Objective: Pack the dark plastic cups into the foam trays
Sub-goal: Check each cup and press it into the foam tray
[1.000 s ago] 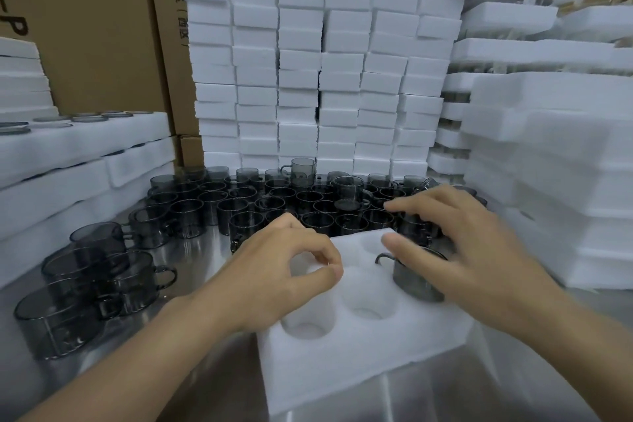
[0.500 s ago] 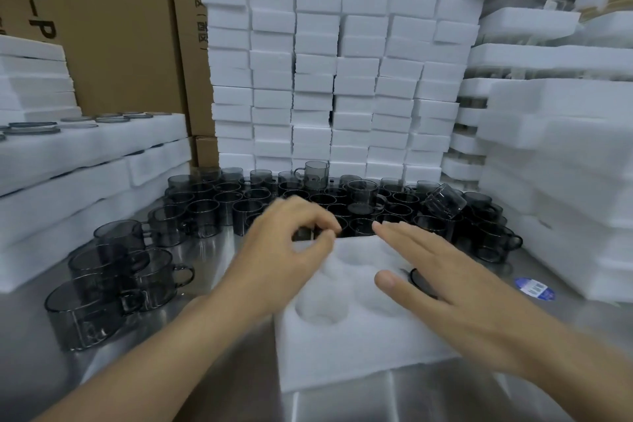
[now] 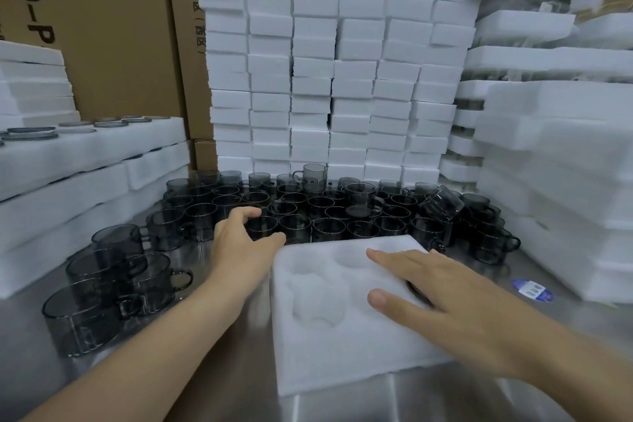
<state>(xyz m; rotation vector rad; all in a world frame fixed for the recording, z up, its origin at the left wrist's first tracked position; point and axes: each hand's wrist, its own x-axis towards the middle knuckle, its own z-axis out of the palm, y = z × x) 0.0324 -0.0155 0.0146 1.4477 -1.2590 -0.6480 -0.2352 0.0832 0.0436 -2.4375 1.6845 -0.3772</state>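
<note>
A: In the head view, why does the foam tray [image 3: 342,336] lie so close to the person on the table [image 3: 239,387]?

B: For reach, I judge. The dark cups [image 3: 329,216] crowd just behind its far edge, so the way from cluster to pocket is short. The pockets face up, and those that show on the left side look bare.

A: Is any cup packed?

B: One seated cup [image 3: 417,289] shows as a dark rim at the tray's right side, mostly hidden under the right hand [image 3: 445,298]. That hand lies palm down over it, fingers straight and slightly spread. It probably presses the cup home and steadies the tray, though I cannot tell how hard it bears down.

A: And the other?

B: The left hand [image 3: 239,247] is beside the tray's far left corner, at the front row of cups, with the forearm stretched out from the lower left. Its fingers are loosely curved, thumb apart, and it holds nothing. It looks set to take a cup.

A: Around them?

B: Wider cups [image 3: 113,284] stand at the left, and stacked foam blocks [image 3: 325,79] rise behind.
</note>
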